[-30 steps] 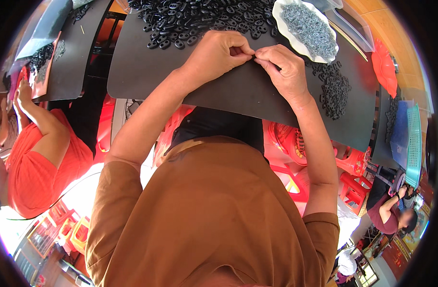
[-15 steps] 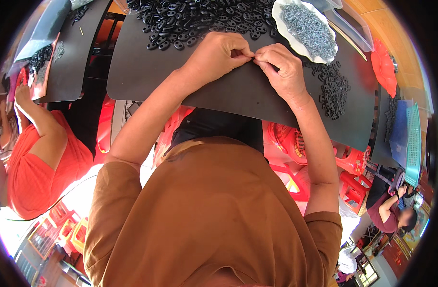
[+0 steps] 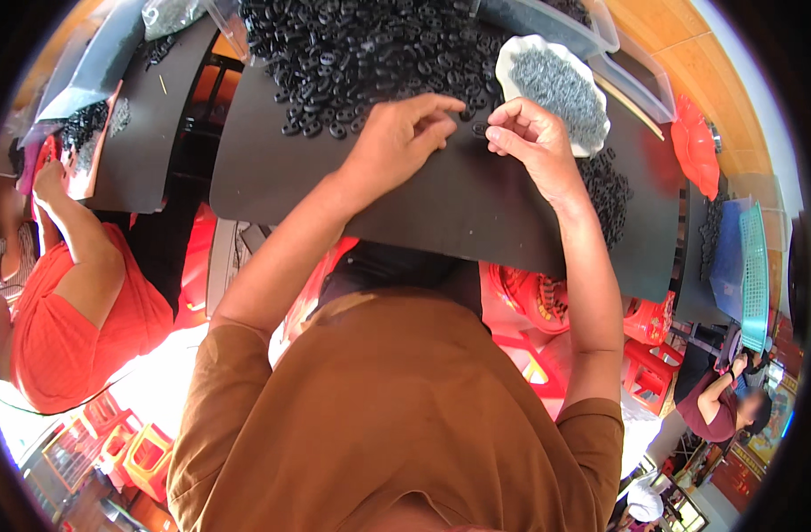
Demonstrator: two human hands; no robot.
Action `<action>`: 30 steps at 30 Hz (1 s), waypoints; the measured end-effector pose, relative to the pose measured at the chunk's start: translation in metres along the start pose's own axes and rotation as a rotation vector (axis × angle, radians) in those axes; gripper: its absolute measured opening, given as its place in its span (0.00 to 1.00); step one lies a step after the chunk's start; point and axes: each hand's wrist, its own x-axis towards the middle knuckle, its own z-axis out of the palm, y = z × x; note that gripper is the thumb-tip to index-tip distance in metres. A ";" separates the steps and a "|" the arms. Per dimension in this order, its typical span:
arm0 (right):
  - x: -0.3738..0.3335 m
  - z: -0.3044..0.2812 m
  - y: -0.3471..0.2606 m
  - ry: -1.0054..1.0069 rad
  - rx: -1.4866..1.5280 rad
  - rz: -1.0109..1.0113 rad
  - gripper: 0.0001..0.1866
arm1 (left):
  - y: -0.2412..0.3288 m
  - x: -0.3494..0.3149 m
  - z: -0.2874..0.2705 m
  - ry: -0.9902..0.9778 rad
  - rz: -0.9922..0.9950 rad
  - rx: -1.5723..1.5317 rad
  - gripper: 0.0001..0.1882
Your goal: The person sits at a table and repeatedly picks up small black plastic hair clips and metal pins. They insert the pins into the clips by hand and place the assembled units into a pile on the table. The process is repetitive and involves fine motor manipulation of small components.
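Far to the left of the black mat (image 3: 441,199), a co-worker in an orange shirt (image 3: 64,332) is leaning at a neighbouring dark board. The heap of small black rings (image 3: 370,49) is lying along the far edge of the mat. The left hand (image 3: 397,142) is resting on the mat just below that heap, fingers curled with the tips drawn together beside a single black ring (image 3: 479,129). The right hand (image 3: 534,146) is pinching at that same ring from its other side, thumb and forefinger closed. Just right of the mat's far edge, a white scalloped dish (image 3: 507,66) is holding small grey metal pieces.
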 end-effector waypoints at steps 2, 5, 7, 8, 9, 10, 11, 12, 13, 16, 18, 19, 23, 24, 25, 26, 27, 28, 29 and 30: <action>0.020 -0.019 -0.021 -0.003 -0.039 0.007 0.05 | 0.007 0.000 0.001 -0.017 -0.018 0.024 0.14; 0.071 -0.059 -0.038 0.166 0.115 -0.133 0.05 | 0.004 0.000 0.002 -0.006 0.047 0.084 0.13; 0.103 -0.091 -0.043 0.276 0.182 -0.229 0.10 | 0.004 0.000 0.003 -0.014 0.058 0.083 0.12; 0.115 -0.101 -0.041 0.377 0.158 -0.267 0.12 | 0.004 0.000 0.003 -0.018 0.064 0.093 0.12; 0.117 -0.097 -0.045 0.417 0.143 -0.298 0.14 | 0.004 0.000 0.002 -0.016 0.065 0.103 0.12; 0.118 -0.093 -0.048 0.458 0.127 -0.328 0.15 | 0.005 0.000 0.001 -0.015 0.066 0.113 0.12; 0.110 -0.091 -0.052 0.446 0.168 -0.346 0.16 | 0.006 0.000 0.001 -0.017 0.073 0.109 0.12; 0.095 -0.080 -0.062 0.415 0.213 -0.362 0.17 | 0.005 -0.002 -0.001 -0.001 0.072 0.108 0.12; 0.071 -0.070 -0.074 0.392 0.252 -0.374 0.18 | 0.005 -0.003 0.000 0.008 0.074 0.100 0.12; -0.037 -0.019 -0.138 0.103 0.454 -0.722 0.09 | 0.003 -0.001 0.006 0.011 0.144 0.078 0.12; -0.082 0.009 -0.181 -0.337 0.588 -0.902 0.04 | 0.003 -0.002 0.006 -0.012 0.100 0.107 0.12; -0.093 0.021 -0.211 -0.611 0.513 -0.972 0.05 | 0.004 -0.002 0.006 -0.022 0.082 0.115 0.12; -0.128 0.047 -0.234 -0.809 0.368 -1.025 0.02 | 0.004 -0.004 0.004 -0.011 0.107 0.175 0.12; -0.134 0.045 -0.236 -0.740 0.247 -1.127 0.02 | 0.003 -0.004 0.004 -0.006 0.124 0.189 0.12; -0.140 0.043 -0.239 -0.674 0.137 -1.216 0.03 | 0.003 -0.004 0.005 -0.002 0.140 0.204 0.12; -0.146 0.041 -0.241 -0.607 0.035 -1.297 0.03 | 0.005 -0.006 0.006 -0.003 0.130 0.194 0.12; -0.151 0.038 -0.242 -0.550 -0.039 -1.357 0.03 | 0.009 -0.005 0.007 -0.007 0.122 0.185 0.12; -0.158 0.037 -0.244 -0.496 -0.108 -1.412 0.04 | 0.012 -0.005 0.008 -0.012 0.114 0.177 0.12; -0.163 0.034 -0.247 -0.446 -0.171 -1.461 0.04 | 0.015 -0.005 0.011 0.004 0.223 0.252 0.13; -0.168 0.032 -0.249 -0.393 -0.229 -1.505 0.04 | 0.018 -0.004 0.015 0.019 0.331 0.326 0.14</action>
